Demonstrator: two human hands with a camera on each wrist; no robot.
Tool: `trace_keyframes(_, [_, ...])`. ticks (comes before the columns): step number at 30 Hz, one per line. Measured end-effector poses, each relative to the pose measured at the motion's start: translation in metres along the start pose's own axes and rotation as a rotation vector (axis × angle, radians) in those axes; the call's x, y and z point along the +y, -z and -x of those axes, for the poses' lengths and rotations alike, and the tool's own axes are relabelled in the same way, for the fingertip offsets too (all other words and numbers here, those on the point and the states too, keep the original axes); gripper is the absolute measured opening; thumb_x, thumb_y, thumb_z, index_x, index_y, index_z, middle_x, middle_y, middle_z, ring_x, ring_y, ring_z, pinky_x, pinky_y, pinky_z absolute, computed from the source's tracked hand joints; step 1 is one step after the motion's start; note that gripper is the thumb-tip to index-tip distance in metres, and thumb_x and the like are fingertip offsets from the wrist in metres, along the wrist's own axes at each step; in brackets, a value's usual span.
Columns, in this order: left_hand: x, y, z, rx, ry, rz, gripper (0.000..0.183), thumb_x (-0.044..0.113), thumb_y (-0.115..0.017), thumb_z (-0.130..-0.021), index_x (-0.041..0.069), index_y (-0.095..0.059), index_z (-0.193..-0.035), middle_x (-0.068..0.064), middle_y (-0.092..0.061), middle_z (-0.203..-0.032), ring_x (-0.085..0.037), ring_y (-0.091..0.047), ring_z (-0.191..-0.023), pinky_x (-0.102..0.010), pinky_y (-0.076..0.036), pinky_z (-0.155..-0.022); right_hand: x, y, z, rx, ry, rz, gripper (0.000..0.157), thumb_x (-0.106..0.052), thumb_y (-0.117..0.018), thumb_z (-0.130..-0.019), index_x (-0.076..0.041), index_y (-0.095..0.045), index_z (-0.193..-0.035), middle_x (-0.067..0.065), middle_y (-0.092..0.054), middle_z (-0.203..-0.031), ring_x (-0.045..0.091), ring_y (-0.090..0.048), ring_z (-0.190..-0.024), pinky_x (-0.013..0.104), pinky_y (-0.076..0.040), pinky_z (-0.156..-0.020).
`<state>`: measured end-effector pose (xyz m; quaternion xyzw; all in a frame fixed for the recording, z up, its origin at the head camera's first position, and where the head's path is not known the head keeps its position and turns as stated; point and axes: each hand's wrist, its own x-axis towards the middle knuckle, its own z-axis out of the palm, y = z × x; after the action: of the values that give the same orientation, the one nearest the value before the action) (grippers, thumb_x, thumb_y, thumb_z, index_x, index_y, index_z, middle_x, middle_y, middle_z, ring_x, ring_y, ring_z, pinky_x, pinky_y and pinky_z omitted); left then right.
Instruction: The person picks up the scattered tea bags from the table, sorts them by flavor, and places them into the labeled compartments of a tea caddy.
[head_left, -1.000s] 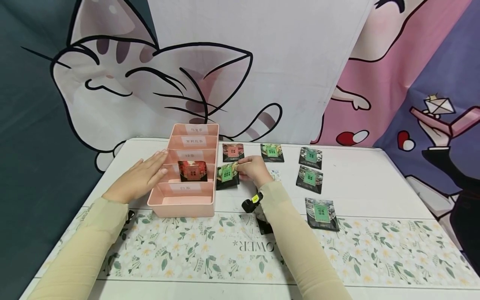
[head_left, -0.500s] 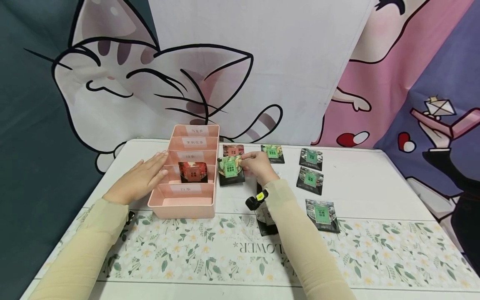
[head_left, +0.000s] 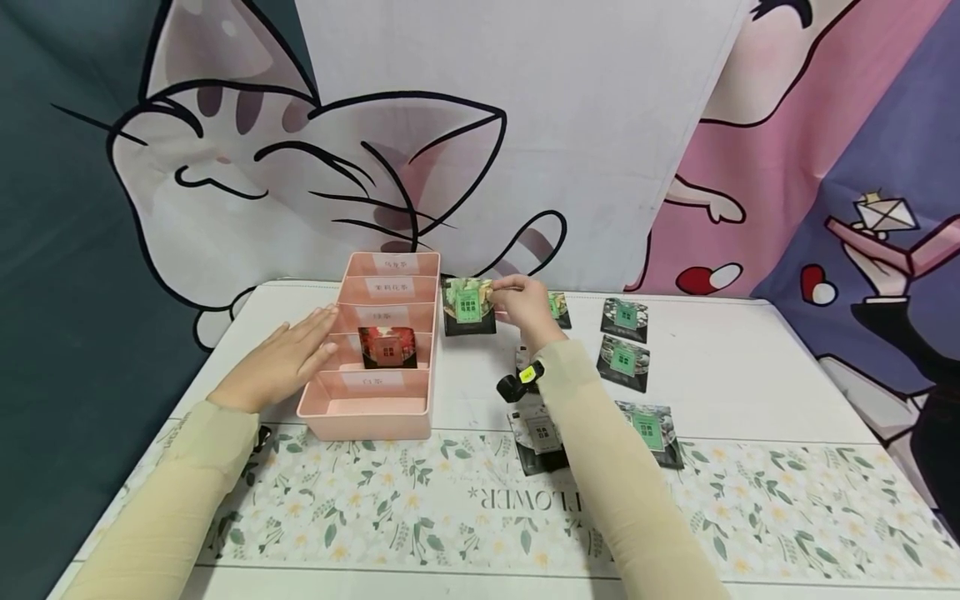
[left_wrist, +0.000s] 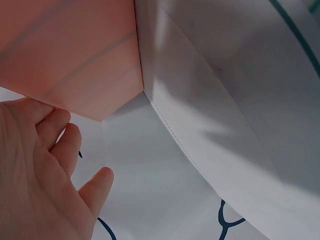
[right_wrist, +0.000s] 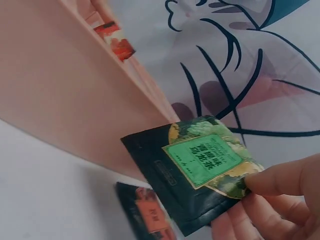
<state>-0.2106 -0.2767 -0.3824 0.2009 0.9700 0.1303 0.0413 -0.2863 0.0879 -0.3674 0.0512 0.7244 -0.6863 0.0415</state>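
My right hand [head_left: 528, 312] pinches the right edge of a black and green tea sachet [head_left: 468, 306] between thumb and fingers. The tea sachet is held up beside the far right side of a pink divided box [head_left: 408, 427]. In the right wrist view, a sachet with a red label [right_wrist: 152, 216] lies on the table beneath the held one. My left hand [head_left: 281, 358] rests against the box's left side with its fingers straight, and the left wrist view shows its fingertips touching the pink wall [left_wrist: 75, 65]. One red sachet [head_left: 387, 347] stands in a box compartment.
Right of the box lie a grey-labelled sachet [head_left: 540, 437], partly under my right sleeve, and a green one [head_left: 559, 308] behind my hand. Several green-labelled sachets, such as the middle one [head_left: 624, 360], form a column farther right. A cloth backdrop [head_left: 585, 150] hangs behind the table.
My right hand has lifted the green tea sachet and moved it away from me along the box's right side, now covering the red sachet in the head view. My left hand stays in place.
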Motion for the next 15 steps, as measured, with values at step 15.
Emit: trace_keyframes(15, [0.0, -0.001, 0.0, 0.008, -0.001, -0.005, 0.068, 0.043, -0.037, -0.11, 0.008, -0.013, -0.163, -0.014, -0.015, -0.169, -0.038, -0.014, -0.154, -0.064, -0.012, -0.121, -0.039, -0.013, -0.011, -0.024, 0.188, 0.004, 0.014, -0.002, -0.064, -0.096, 0.001, -0.068, -0.11, 0.012, -0.069, -0.107, 0.024, -0.067, -0.1, 0.039, -0.058, -0.093])
